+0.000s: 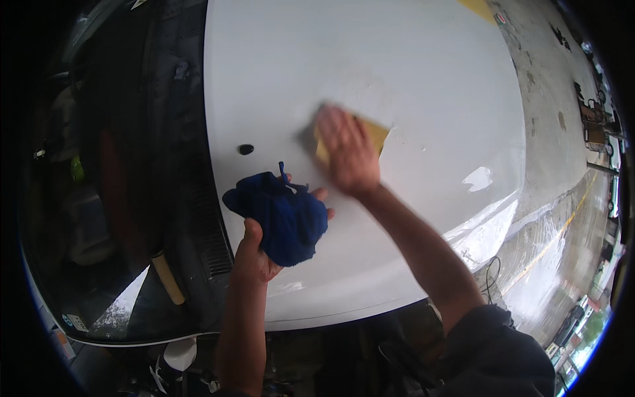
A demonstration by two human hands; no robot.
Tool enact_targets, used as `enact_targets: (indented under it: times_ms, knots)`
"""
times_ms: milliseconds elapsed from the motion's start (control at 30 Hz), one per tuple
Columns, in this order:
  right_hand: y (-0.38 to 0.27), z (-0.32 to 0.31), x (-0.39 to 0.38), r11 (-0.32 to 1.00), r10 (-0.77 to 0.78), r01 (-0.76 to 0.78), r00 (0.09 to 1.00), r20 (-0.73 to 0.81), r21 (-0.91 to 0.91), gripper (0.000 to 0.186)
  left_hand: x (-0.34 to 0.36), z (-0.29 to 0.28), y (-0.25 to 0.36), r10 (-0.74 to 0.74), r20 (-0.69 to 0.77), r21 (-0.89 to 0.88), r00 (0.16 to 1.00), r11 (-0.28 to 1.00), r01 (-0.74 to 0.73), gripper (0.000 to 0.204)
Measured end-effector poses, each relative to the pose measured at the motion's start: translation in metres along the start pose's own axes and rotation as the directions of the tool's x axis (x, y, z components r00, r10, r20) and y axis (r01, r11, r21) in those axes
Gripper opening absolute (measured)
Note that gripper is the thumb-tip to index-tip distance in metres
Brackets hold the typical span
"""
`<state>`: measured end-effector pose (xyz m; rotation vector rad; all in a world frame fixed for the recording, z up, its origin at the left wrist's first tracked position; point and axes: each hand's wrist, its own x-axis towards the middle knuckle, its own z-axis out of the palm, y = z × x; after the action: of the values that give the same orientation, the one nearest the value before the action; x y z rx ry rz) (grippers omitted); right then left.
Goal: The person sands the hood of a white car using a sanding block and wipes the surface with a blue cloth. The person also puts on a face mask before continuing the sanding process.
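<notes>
Blue cloth [281,221]: bunched in the left hand [251,248], grip curled round it, apparently keeping it clear of the paint.
Yellow sheet [376,134]: on the white car hood [430,79], under the flattened, blurred right hand [350,149], presumably spreading pressure; whether that grip pinches it, I cannot tell.
Floor [539,119]: concrete, shiny in places.

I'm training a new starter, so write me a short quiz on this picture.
1. Which hand holds the crumpled dark-blue fabric cloth?
2. True or false: the thin yellow sheet lies under the right hand.
3. The small black oval piece sits on: a) the cloth; b) the glossy white car hood; c) the sheet.

Key: 1. The left hand. 2. True. 3. b.
</notes>
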<state>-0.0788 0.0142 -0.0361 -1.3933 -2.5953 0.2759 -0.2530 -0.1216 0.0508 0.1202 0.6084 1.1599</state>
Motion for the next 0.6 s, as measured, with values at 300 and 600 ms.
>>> enact_targets:
  times_ms: [300,600]
  knots:
    - [0.055,-0.019,0.008,0.999,0.025,-0.02,0.994,-0.107,0.049,0.068,0.013,0.054,-0.035,-0.133,-0.135,-0.012,0.982,0.991,0.132,0.049]
    - [0.058,-0.024,-0.033,0.993,0.064,-0.061,0.998,-0.027,0.102,0.064,0.069,0.104,-0.085,0.251,-0.106,0.489,0.962,0.856,-0.169,0.031]
